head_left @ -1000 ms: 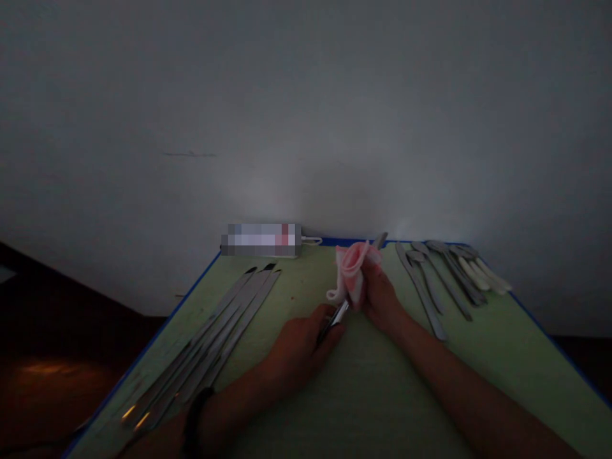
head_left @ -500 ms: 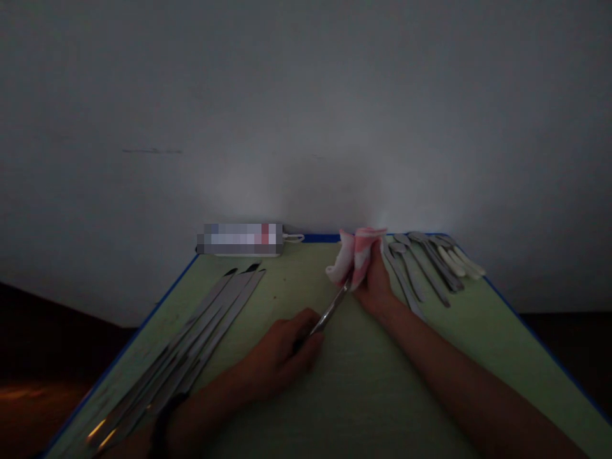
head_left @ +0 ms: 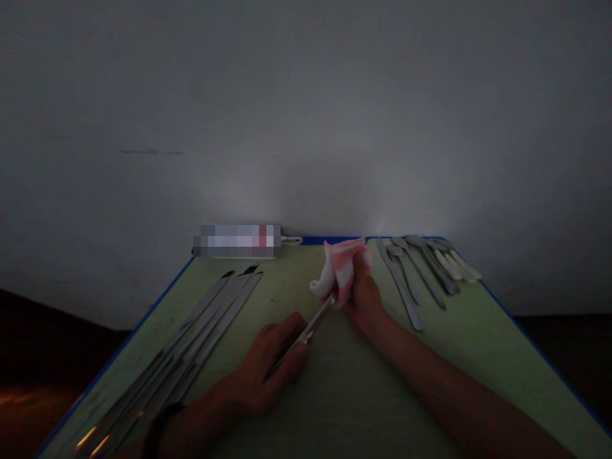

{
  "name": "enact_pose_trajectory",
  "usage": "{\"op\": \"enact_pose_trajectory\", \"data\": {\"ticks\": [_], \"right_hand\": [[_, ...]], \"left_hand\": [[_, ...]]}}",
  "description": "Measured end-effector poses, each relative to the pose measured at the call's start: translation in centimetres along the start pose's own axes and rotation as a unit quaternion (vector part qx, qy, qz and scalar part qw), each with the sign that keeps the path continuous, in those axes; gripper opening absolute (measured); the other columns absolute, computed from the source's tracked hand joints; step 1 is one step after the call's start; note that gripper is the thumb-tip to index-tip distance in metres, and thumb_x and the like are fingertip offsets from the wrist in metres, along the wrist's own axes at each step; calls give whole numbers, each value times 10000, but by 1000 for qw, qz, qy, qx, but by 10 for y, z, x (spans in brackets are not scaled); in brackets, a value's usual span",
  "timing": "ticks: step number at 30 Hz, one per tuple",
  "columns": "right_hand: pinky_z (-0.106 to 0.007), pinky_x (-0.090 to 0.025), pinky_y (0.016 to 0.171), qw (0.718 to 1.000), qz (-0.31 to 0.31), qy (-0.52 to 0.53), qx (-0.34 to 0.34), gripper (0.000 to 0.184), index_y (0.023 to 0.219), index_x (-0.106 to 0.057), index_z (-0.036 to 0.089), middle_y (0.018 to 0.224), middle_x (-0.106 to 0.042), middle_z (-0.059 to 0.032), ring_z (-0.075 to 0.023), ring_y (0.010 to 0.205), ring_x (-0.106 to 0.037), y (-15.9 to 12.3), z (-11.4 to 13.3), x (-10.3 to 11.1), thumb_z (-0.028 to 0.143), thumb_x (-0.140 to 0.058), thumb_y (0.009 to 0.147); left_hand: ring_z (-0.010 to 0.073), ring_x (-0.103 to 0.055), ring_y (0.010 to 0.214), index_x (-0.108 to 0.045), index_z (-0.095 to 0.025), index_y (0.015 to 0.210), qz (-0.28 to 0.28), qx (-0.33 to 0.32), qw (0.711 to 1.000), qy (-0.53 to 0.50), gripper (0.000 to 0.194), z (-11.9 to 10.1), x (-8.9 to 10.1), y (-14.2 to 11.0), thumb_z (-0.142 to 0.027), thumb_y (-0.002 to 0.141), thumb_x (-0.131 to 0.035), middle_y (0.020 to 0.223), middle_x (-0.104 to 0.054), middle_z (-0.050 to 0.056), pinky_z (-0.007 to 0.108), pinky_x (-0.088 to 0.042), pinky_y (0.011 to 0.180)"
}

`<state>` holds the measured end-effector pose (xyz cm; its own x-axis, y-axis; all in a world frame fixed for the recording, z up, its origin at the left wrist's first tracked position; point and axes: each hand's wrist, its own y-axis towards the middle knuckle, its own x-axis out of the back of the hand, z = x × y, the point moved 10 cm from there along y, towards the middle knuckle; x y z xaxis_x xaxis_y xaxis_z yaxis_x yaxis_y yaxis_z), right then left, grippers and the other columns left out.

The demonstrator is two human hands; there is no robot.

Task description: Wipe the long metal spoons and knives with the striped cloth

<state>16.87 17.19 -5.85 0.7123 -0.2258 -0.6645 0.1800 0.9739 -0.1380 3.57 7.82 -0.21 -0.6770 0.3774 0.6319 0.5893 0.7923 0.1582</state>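
Note:
My left hand (head_left: 275, 363) is closed round one end of a piece of shiny metal cutlery (head_left: 316, 319), which slants up and to the right. The far end of this piece goes into a folded pink-and-white cloth (head_left: 345, 271), so its tip is hidden and I cannot tell its kind. My right hand (head_left: 366, 296) grips the cloth and presses it round the metal. On the left of the table lie several long table knives (head_left: 210, 325), side by side. To the right of the cloth, several spoons (head_left: 421, 274) and a flat-handled metal utensil (head_left: 404, 296) are laid out.
At the far right of the pale green table (head_left: 354, 395) are a few white-handled utensils (head_left: 454, 264). A blurred-out box (head_left: 234, 242) with a white cord (head_left: 292, 240) stands at the back left. A grey wall (head_left: 306, 127) rises behind the blue table edge.
Both hands have shifted a little toward me and to the left, with the cloth and the cutlery. The flat-handled utensil on the right now shows its whole handle.

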Motion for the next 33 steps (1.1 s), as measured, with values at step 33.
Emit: {"op": "enact_pose_trajectory", "data": {"ticks": [33], "right_hand": [[-283, -520, 716, 972, 139, 128, -140, 173, 792, -583, 168, 787, -664, -19, -149, 788, -614, 16, -2, -14, 110, -439, 717]], "left_hand": [[99, -404, 454, -446, -188, 686, -80, 171, 965, -184, 316, 38, 0, 15, -408, 902, -380, 515, -420, -66, 212, -333, 457]]}}
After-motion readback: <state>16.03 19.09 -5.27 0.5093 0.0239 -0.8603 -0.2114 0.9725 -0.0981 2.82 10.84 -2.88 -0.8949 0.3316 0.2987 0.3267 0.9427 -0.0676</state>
